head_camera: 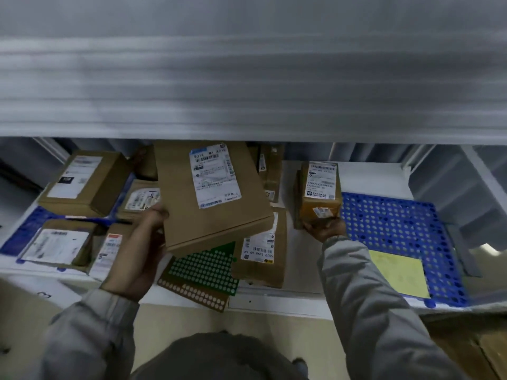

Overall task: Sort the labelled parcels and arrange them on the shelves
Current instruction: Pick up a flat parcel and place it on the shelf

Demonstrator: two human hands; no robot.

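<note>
Left hand: flat box gripped at its left edge, held tilted above the shelf. Right hand: small box held from below, fingers curled, beside the blue mat. Other parcels are stacked at left.
</note>
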